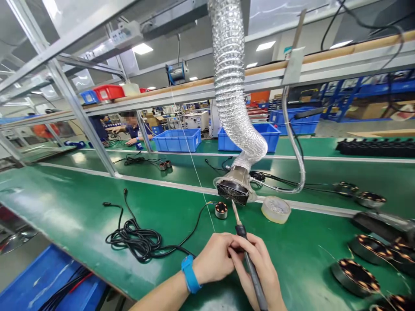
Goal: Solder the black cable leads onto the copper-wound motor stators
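My right hand [259,268] is closed around the dark handle of a soldering iron [251,270], whose bare tip points up and away from me. Beside it, my left hand [215,257], with a blue band on the wrist, is pinched shut against the right fingers. A thin solder wire [196,172] hangs from an overhead spool [177,74] and runs down to the left hand; its end is hidden among the fingers. Just beyond the hands sits a small round motor stator [221,210] with copper windings, joined by thin leads to a coiled black cable [139,239].
A fume duct [231,77] hangs down to a hood with a black grille [232,192] above the green bench [74,185]. A tape roll [276,210] lies right of it. Several larger stators [355,276] sit at right. Blue bins [177,140] and a co-worker [132,129] are behind.
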A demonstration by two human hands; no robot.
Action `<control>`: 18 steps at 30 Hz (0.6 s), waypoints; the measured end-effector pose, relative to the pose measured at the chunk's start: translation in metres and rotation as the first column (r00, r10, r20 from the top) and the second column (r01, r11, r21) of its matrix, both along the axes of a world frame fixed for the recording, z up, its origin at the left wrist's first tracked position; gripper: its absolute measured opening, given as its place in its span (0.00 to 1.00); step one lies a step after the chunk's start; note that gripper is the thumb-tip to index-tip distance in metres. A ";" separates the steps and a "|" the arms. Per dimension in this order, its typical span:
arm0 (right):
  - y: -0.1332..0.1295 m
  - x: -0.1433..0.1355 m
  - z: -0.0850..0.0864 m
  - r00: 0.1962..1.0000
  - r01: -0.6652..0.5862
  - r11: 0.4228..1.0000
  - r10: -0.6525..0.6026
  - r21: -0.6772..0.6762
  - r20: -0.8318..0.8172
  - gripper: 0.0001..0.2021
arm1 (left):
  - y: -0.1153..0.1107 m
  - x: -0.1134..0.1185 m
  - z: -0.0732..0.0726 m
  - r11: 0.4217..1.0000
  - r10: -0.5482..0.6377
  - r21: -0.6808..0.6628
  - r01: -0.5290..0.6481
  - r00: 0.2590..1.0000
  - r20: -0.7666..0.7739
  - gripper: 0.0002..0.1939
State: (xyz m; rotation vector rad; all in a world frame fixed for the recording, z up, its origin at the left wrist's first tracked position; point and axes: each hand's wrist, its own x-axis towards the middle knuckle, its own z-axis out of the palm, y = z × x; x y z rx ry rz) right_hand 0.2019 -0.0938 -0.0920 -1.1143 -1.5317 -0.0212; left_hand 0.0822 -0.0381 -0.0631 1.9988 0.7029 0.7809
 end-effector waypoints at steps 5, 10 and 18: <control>0.001 -0.001 -0.001 0.999 0.049 0.999 -0.049 -0.006 -0.004 0.13 | 0.001 0.000 -0.002 1.000 0.007 0.031 -0.006 0.999 -0.035 0.13; 0.000 -0.002 -0.001 1.000 0.028 0.999 -0.028 0.018 -0.001 0.13 | -0.001 -0.001 -0.002 0.999 0.018 0.030 -0.016 0.998 -0.057 0.11; 0.005 0.007 0.005 0.991 0.023 0.999 -0.027 -0.038 -0.132 0.11 | 0.011 -0.008 0.001 0.993 0.092 0.075 -0.087 0.993 -0.071 0.04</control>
